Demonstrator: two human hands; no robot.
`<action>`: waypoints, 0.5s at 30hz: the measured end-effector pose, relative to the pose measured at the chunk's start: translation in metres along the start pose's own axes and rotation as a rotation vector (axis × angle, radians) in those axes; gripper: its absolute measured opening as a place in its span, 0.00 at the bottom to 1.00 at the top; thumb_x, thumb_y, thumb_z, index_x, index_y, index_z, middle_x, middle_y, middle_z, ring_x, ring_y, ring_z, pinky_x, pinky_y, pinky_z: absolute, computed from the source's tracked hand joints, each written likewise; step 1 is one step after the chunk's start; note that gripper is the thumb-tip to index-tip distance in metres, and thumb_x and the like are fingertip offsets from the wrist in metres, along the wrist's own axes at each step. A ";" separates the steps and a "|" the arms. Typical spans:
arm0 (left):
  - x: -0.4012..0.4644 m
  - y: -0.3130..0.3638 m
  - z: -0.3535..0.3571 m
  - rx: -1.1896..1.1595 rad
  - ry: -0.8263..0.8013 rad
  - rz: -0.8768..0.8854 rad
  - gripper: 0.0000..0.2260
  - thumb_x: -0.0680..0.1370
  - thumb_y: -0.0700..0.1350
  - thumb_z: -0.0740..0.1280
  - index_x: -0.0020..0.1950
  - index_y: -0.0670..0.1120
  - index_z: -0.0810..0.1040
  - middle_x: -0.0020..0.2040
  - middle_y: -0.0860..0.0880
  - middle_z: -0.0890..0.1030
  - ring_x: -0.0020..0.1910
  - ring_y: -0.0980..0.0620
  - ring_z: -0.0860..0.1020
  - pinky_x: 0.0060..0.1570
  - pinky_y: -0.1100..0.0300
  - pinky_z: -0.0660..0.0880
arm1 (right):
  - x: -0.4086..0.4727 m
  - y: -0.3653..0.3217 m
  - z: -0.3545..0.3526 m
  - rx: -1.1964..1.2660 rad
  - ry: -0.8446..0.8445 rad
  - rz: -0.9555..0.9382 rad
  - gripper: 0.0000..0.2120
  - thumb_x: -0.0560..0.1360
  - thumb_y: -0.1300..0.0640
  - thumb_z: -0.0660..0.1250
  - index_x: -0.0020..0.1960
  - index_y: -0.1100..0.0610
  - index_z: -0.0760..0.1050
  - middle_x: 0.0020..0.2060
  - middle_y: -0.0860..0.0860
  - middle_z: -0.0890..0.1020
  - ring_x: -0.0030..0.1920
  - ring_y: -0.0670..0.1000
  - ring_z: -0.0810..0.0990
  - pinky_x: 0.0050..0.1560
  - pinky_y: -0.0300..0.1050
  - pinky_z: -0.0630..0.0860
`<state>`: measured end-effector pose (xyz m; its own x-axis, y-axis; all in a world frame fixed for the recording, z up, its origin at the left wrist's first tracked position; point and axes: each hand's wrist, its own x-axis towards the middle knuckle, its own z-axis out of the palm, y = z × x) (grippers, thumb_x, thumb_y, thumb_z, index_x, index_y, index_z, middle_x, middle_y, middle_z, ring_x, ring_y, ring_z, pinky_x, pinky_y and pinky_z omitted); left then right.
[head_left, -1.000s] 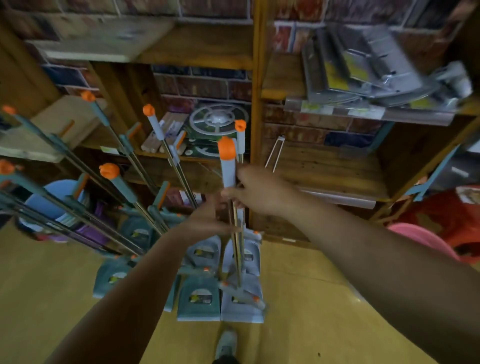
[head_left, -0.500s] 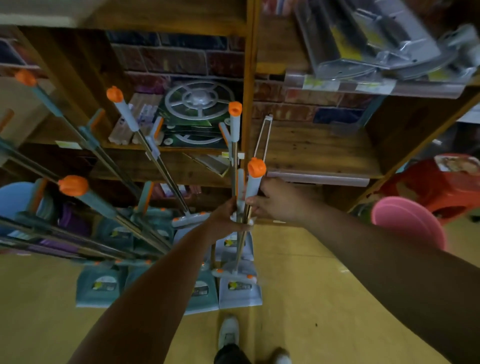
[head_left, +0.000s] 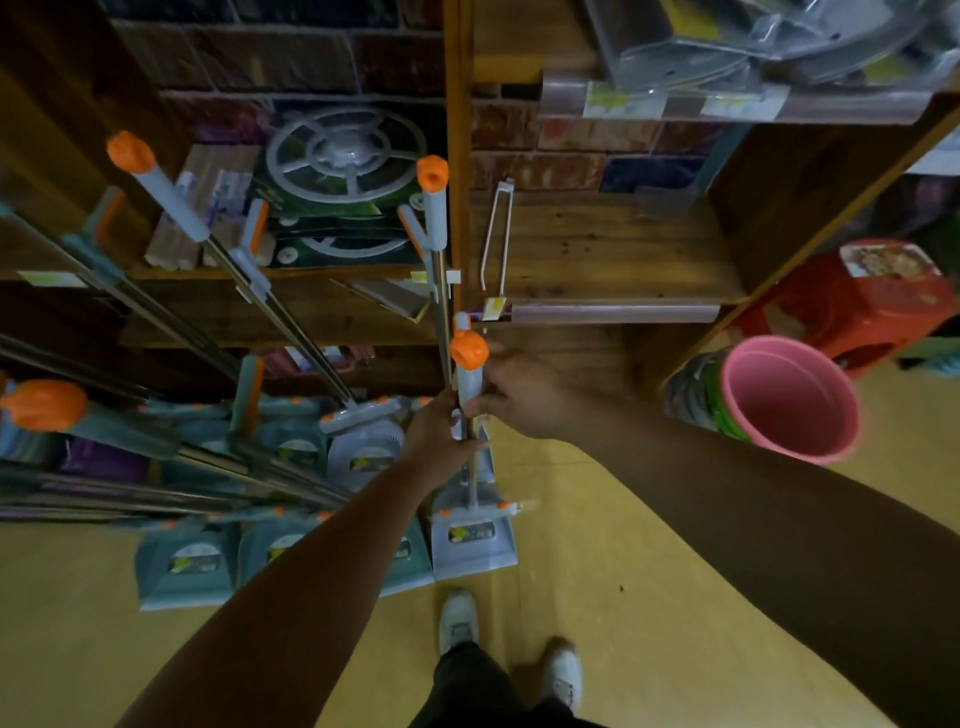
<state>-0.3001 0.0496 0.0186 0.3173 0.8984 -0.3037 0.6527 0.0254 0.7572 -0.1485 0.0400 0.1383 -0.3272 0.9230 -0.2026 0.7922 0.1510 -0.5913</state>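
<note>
Left hand (head_left: 439, 441) curls round the thin metal shaft of the orange-capped handle (head_left: 469, 364), just under its grey grip; right hand (head_left: 522, 397) pinches that grip from the right, just below the cap; the handle stands nearly upright between both hands, its grey base (head_left: 472, 545) resting on the yellow floor (head_left: 623, 597) just ahead of two white shoes (head_left: 457, 618); left of it, teal bases (head_left: 187, 566) sit in a row, side by side, their poles (head_left: 171, 195) leaning leftward; a pink bucket (head_left: 789, 400) stands to the right, near a red stool (head_left: 872, 306); beyond, a white wire hook (head_left: 496, 234) shows over a wooden shelf (head_left: 597, 260), and boxed reels (head_left: 343, 156) lie before a brick wall (head_left: 285, 57).
</note>
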 end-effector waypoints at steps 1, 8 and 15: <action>-0.001 -0.002 0.000 0.010 0.006 -0.004 0.26 0.70 0.42 0.79 0.66 0.43 0.77 0.61 0.41 0.83 0.62 0.41 0.80 0.56 0.53 0.76 | 0.001 0.001 0.001 -0.003 -0.008 -0.011 0.13 0.74 0.57 0.71 0.54 0.63 0.78 0.56 0.59 0.78 0.54 0.55 0.77 0.42 0.34 0.63; -0.005 -0.001 0.001 0.094 0.010 0.010 0.22 0.71 0.44 0.79 0.63 0.42 0.79 0.60 0.41 0.84 0.61 0.40 0.80 0.52 0.58 0.71 | -0.001 0.004 0.005 0.025 -0.028 -0.007 0.13 0.73 0.58 0.71 0.56 0.62 0.78 0.55 0.58 0.80 0.54 0.54 0.77 0.47 0.37 0.66; -0.015 0.004 0.008 0.146 0.079 0.036 0.20 0.73 0.44 0.76 0.64 0.44 0.79 0.61 0.42 0.83 0.61 0.40 0.80 0.51 0.59 0.69 | -0.007 0.005 0.002 0.066 -0.043 -0.015 0.10 0.74 0.59 0.71 0.54 0.59 0.78 0.52 0.55 0.82 0.49 0.48 0.77 0.44 0.35 0.68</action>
<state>-0.2960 0.0329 0.0215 0.2916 0.9292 -0.2271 0.7366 -0.0666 0.6731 -0.1430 0.0332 0.1349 -0.3616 0.9046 -0.2255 0.7518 0.1399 -0.6444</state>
